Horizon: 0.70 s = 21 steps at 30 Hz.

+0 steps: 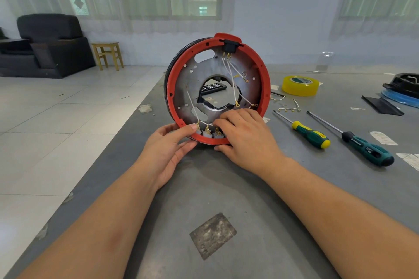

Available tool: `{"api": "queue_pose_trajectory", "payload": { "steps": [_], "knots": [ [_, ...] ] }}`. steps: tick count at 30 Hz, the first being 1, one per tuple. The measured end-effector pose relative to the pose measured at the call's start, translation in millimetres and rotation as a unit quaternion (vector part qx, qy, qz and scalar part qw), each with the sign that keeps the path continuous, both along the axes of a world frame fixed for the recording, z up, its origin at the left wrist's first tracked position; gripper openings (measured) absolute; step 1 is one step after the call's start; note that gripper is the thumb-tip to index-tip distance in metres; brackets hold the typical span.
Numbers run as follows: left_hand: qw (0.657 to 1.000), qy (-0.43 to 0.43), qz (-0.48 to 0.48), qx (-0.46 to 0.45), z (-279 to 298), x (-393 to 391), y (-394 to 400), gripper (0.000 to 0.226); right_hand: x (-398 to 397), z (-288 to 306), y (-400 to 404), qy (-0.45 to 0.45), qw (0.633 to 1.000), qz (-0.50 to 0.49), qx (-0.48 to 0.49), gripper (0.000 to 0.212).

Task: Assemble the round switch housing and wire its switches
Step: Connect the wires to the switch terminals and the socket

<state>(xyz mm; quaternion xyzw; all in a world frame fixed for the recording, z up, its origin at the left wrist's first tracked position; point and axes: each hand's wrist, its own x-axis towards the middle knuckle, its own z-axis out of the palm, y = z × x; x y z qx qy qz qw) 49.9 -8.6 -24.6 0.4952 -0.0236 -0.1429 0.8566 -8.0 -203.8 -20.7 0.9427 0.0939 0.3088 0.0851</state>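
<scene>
While I stand the round switch housing [218,88] on edge near the middle of the surface [226,188], my left hand [169,154] pinches its lower red rim and my right hand [243,138] curls over the bottom, fingers at the row of switches [207,132]. Several white wires [231,72] already run to brass terminals; at least two ring ends hang loose, so wiring looks unfinished. Two screwdrivers [310,135] lie untouched toward the right edge, beside yellow tape [299,85] and spare leads.

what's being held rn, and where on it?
The round housing, stood on edge on the table. Both the left hand and right hand grip its lower red rim.
</scene>
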Motion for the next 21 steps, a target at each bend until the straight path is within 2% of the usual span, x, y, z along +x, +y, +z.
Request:
{"api": "queue_pose_trajectory", "payload": {
  "steps": [21],
  "knots": [
    [1.000, 0.003, -0.002, -0.005, -1, 2, -1, 0.050, 0, -1, 21, -0.004, 1.000, -0.019, 0.022, 0.055]
  ]
}}
